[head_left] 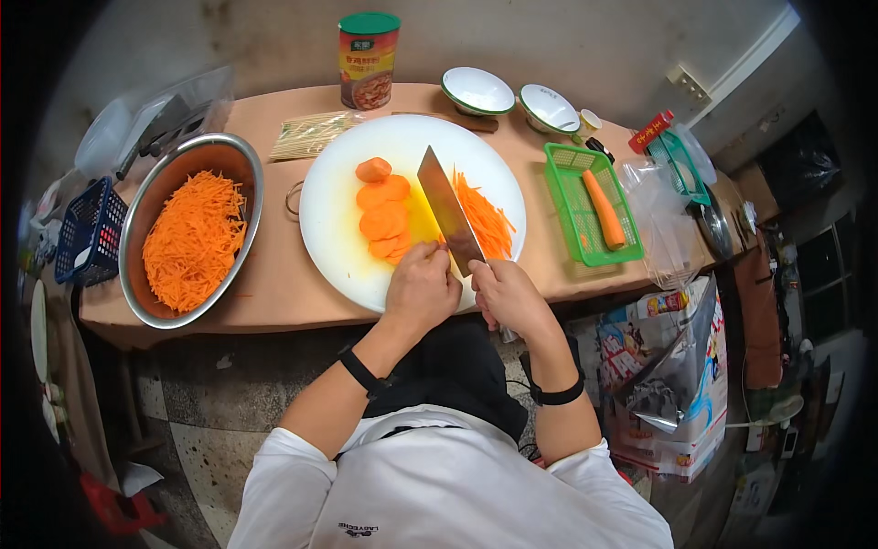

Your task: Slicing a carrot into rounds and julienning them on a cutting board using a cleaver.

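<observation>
My right hand [508, 295] is wrapped round the handle of a cleaver [450, 209], whose broad blade stands over the round white cutting board [329, 242]. Close against the blade's left side, my left hand [422, 288] has its fingers curled down on carrot slices, mostly hidden beneath them. Further left on the board lie overlapping carrot slices [382, 220] and a carrot end piece [373, 170]. Right of the blade is a heap of carrot shreds [483, 220].
Shredded carrot fills a steel bowl [257, 215] at left. A whole carrot [604, 210] lies in a green basket [558, 197] at right. Behind the board stand a green-lidded can [368, 64], packed skewers [311, 134] and two white bowls [477, 90]. Plastic bags [663, 220] lie beyond the basket.
</observation>
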The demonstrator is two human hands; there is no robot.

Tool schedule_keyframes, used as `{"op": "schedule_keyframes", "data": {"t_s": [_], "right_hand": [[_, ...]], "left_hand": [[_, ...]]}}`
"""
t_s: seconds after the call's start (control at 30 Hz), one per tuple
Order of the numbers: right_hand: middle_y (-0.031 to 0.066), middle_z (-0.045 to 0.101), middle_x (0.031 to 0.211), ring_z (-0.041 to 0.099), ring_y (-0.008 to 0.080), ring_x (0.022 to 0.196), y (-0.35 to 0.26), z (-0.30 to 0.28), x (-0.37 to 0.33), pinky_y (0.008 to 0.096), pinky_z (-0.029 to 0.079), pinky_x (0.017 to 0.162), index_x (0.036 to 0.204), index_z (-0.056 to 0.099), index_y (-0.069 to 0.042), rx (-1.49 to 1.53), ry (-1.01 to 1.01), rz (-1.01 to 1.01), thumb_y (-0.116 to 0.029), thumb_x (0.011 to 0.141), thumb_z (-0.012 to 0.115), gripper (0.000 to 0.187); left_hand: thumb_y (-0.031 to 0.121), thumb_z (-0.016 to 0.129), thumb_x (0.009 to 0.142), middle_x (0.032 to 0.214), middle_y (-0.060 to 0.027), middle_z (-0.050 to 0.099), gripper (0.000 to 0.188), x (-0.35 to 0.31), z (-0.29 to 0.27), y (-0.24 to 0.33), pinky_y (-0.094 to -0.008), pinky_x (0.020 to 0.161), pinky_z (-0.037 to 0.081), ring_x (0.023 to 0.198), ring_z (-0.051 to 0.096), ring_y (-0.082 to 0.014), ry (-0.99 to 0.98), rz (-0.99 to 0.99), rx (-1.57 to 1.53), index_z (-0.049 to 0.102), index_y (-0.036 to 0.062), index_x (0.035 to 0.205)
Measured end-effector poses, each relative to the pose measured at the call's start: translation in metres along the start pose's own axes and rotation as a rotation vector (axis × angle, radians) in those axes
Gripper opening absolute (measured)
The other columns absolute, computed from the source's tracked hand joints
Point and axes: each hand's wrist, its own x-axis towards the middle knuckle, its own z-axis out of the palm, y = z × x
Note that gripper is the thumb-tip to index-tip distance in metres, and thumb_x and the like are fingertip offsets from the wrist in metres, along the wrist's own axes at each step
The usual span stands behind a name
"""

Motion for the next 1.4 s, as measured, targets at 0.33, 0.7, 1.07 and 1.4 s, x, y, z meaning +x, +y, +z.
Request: {"op": "schedule_keyframes", "data": {"t_s": [0.33, 0.7, 1.07, 1.4], "right_hand": [[0.0095, 0.052, 0.055, 0.055, 0.0217, 0.041, 0.0, 0.007, 0.0, 0.0381, 0.046, 0.041, 0.081, 0.057, 0.007, -0.033, 0.022, -0.013, -0.03, 0.112, 0.049, 0.049], [0.0052, 0.054, 0.06, 0.051, 0.0161, 0.042, -0.003, 0.005, -0.002, 0.0337, 0.044, 0.04, 0.084, 0.056, 0.001, -0.013, -0.017, 0.04, -0.029, 0.112, 0.051, 0.041], [0.0147, 0.054, 0.051, 0.059, 0.0259, 0.04, 0.003, 0.008, 0.001, 0.0416, 0.048, 0.04, 0.071, 0.051, 0.006, -0.1, -0.021, 0.006, -0.026, 0.113, 0.046, 0.053], [0.0046, 0.05, 0.058, 0.052, 0.0172, 0.041, 0.0, 0.007, 0.028, 0.0357, 0.046, 0.039, 0.079, 0.053, 0.002, -0.157, -0.066, 0.012, -0.029, 0.113, 0.047, 0.046]], "left_hand": [[0.005, 0.068, 0.08, 0.108, -0.0297, 0.073, 0.031, 0.0, -0.006, -0.003, -0.0441, 0.099, 0.057, 0.108, 0.07, -0.0401, -0.03, -0.01, -0.007, 0.072, -0.0128, 0.105], [0.004, 0.068, 0.079, 0.108, -0.0327, 0.072, 0.028, 0.0, -0.004, -0.003, -0.0453, 0.1, 0.056, 0.109, 0.069, -0.0417, -0.022, 0.006, -0.025, 0.071, -0.0126, 0.102], [0.002, 0.068, 0.078, 0.104, -0.0292, 0.071, 0.024, 0.001, -0.004, 0.0, -0.0447, 0.098, 0.056, 0.106, 0.068, -0.0412, -0.012, 0.027, -0.023, 0.068, -0.0101, 0.098], [0.003, 0.07, 0.075, 0.104, -0.0271, 0.073, 0.031, 0.002, -0.002, 0.002, -0.0441, 0.095, 0.057, 0.103, 0.069, -0.0392, 0.014, 0.023, -0.013, 0.07, -0.0113, 0.103]]}}
